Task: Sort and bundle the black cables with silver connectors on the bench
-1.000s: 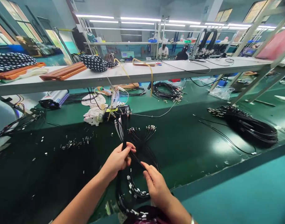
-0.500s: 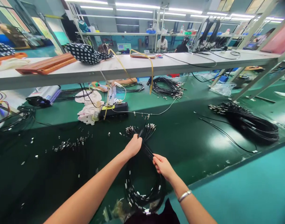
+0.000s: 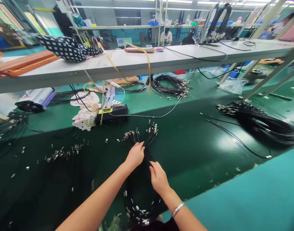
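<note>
A bundle of thin black cables (image 3: 142, 136) with silver connector tips lies looped on the dark green belt (image 3: 190, 150) in front of me. My left hand (image 3: 135, 155) is closed around the bundle just below the fanned-out tips. My right hand (image 3: 157, 178) rests on the same cables a little nearer to me, fingers curled over them. The lower loop of the bundle (image 3: 139, 213), with more silver tips, hangs near the belt's front edge.
Loose silver connectors (image 3: 65, 150) lie scattered left. A black box with a white comb fixture (image 3: 111, 110) stands behind. More cable coils lie at far centre (image 3: 171, 86) and right (image 3: 264, 123). A white shelf (image 3: 142, 64) spans above; two people sit beyond it.
The bundle has been pushed forward on the belt and its tips now fan out upward. My right hand has moved in closer to my left hand along the cables.
</note>
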Motion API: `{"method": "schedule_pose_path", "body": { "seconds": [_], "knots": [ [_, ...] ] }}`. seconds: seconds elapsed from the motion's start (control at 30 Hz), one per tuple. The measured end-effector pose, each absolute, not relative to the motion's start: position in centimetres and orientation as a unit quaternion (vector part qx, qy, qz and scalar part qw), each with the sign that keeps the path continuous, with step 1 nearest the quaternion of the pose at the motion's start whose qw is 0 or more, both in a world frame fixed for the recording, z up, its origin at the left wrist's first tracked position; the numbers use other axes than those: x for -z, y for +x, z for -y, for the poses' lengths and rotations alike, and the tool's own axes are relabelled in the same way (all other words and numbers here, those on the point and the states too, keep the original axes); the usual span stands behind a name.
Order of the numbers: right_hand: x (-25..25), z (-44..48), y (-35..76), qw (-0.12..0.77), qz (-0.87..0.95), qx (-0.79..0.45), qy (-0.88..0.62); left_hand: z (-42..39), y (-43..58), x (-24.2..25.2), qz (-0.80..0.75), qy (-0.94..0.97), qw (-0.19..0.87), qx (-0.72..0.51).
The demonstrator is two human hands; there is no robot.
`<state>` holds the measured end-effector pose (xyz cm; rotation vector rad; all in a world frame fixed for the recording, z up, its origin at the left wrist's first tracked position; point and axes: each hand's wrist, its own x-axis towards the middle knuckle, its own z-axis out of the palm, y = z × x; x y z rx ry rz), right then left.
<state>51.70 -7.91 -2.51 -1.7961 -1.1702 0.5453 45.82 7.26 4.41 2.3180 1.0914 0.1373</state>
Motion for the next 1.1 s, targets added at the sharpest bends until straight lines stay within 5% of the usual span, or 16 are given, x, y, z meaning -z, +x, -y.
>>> {"method": "schedule_pose_path", "body": {
  "seconds": [0.23, 0.63, 1.1],
  "knots": [
    [4.7, 6.9, 51.4, 0.367, 0.459, -0.129, -0.799, -7.3, 46.9, -2.2, -0.408, 0.905, 0.116, 0.018],
    [4.9, 6.8, 51.6, 0.276, 0.450, -0.145, -0.837, -7.9, 47.3, 0.8, -0.415, 0.905, 0.091, 0.011],
    [5.1, 7.5, 52.0, 0.305, 0.464, -0.144, -0.819, -6.6, 40.1, -1.0, -0.457, 0.872, 0.113, -0.133]
  ]
}}
